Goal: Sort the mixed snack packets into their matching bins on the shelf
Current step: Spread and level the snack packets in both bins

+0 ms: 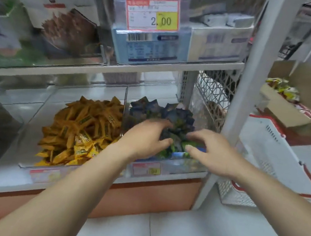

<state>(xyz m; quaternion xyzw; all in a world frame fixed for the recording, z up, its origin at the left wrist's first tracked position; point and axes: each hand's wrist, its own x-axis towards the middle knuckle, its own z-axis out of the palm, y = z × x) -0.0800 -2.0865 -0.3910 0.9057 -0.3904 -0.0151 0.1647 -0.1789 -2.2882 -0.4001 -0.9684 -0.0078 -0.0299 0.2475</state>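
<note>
Fingers [164, 124] among crinkly dark packets [179, 115].

The yellow packets [80, 127] are orange-gold, and the dark packets [161, 112] are navy with green. The price tag [153, 14] is white, red-bordered, with a yellow patch.

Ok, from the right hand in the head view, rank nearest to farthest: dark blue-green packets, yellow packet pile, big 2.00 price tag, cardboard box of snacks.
1. Dark blue-green packets, under the right hand, in the clear right bin.
2. Yellow packet pile, left neighbouring bin.
3. Cardboard box of snacks, on the floor to the right.
4. Big 2.00 price tag, upper shelf.
</note>
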